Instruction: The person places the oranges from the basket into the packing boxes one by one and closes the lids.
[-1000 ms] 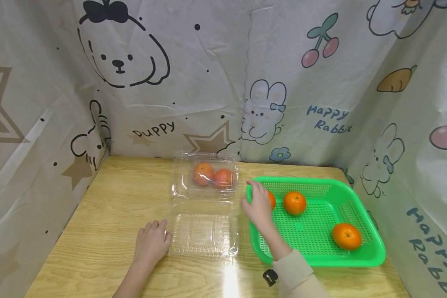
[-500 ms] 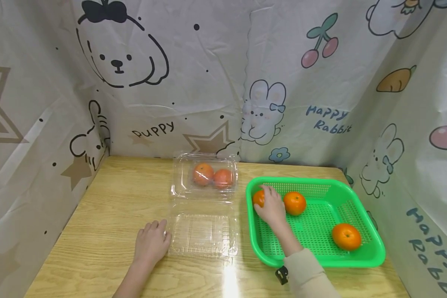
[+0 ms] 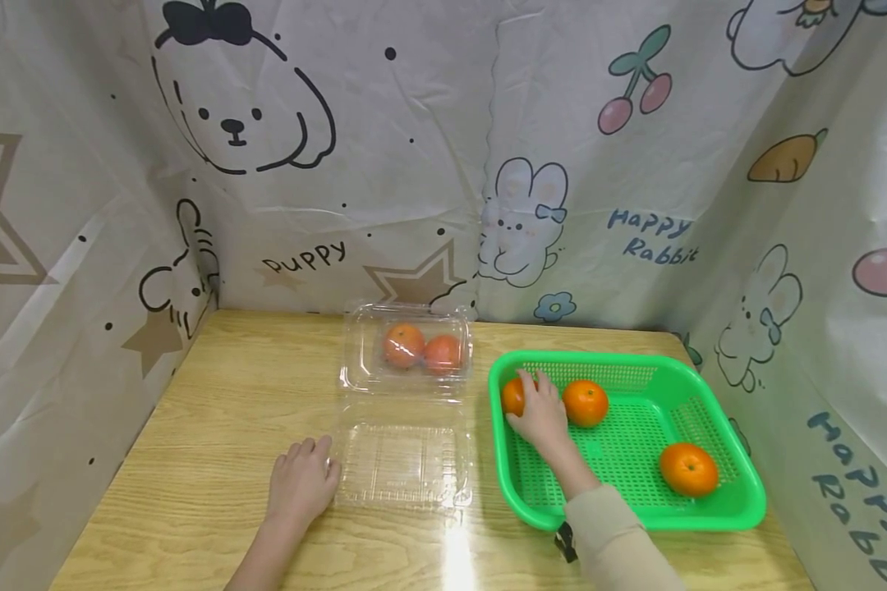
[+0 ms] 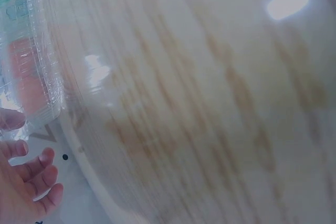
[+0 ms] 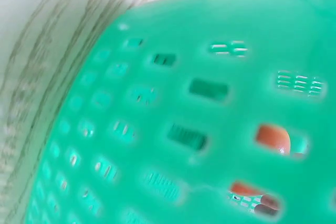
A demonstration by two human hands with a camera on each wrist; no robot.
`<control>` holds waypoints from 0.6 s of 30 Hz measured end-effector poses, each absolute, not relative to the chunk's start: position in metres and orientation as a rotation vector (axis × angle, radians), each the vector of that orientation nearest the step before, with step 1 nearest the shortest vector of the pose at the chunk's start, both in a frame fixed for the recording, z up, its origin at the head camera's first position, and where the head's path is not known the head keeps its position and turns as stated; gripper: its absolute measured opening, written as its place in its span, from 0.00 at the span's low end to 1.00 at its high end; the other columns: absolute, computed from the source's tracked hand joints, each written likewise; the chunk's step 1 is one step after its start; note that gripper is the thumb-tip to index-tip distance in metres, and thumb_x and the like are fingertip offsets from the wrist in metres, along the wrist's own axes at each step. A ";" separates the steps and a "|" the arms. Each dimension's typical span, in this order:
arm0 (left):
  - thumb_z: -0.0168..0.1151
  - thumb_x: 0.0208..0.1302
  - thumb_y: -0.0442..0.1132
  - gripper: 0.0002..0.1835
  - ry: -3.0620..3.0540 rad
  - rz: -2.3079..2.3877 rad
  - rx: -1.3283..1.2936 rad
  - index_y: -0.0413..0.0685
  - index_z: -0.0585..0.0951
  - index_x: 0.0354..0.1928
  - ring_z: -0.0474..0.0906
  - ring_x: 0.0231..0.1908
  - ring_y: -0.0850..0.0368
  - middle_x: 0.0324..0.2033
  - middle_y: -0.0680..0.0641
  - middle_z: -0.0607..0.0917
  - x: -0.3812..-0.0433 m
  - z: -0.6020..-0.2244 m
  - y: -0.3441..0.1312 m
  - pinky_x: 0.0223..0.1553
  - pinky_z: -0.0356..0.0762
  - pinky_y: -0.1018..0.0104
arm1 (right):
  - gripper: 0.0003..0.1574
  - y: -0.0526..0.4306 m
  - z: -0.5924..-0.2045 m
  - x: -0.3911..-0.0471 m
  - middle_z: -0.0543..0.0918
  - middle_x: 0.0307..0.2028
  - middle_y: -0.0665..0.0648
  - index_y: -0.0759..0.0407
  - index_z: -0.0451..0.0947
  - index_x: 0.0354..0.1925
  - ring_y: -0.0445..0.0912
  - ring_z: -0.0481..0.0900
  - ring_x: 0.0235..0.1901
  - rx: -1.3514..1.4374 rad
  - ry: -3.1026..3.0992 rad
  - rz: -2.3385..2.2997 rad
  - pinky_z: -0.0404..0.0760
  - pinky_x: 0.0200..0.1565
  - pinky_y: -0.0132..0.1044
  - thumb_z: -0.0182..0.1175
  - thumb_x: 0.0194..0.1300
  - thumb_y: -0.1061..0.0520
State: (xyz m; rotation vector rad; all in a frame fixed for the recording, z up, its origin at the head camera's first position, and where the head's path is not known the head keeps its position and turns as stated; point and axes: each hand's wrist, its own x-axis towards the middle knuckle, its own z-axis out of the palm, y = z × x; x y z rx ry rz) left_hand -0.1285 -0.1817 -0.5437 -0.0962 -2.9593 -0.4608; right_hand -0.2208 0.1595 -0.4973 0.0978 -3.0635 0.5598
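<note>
In the head view my right hand (image 3: 543,417) reaches into the green plastic basket (image 3: 739,492), with thumb and fingers around an orange (image 3: 512,398) at its left end. The hand hides part of that fruit. Through the basket's holes, the right wrist view shows bits of orange skin (image 5: 272,137). My left hand (image 3: 301,483) rests on the table, loosely bent and holding nothing, beside the near half of an open clear plastic clamshell box (image 3: 402,464). Two oranges (image 3: 403,345) lie in the box's far half. The left wrist view shows the left hand's fingers (image 4: 39,166) spread slightly apart.
Two more oranges sit in the basket: one (image 3: 585,403) right beside the right hand, another (image 3: 689,469) near the right end. The wooden table (image 3: 214,410) ends at a printed cloth (image 3: 414,205) behind and at both sides.
My right hand has moved right from the basket's left rim, over the leftmost orange, uncovering its left side, and has then stayed around it. The left hand has not moved.
</note>
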 end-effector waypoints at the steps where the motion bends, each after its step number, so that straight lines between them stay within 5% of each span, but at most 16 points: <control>1: 0.53 0.58 0.41 0.18 -2.959 -0.463 -0.094 0.37 0.75 0.47 0.74 0.35 0.43 0.36 0.38 0.79 -0.129 -0.544 -0.182 0.35 0.73 0.49 | 0.46 0.159 -0.498 -0.221 0.58 0.62 0.70 0.57 0.59 0.64 0.65 0.59 0.60 0.096 -3.069 0.558 0.66 0.52 0.61 0.67 0.49 0.54; 18: 0.53 0.58 0.42 0.20 -2.951 -0.469 -0.082 0.36 0.75 0.49 0.75 0.37 0.41 0.38 0.37 0.79 -0.129 -0.545 -0.182 0.37 0.73 0.47 | 0.45 0.161 -0.510 -0.224 0.57 0.62 0.72 0.56 0.57 0.64 0.67 0.59 0.59 0.077 -3.106 0.589 0.67 0.50 0.61 0.66 0.50 0.59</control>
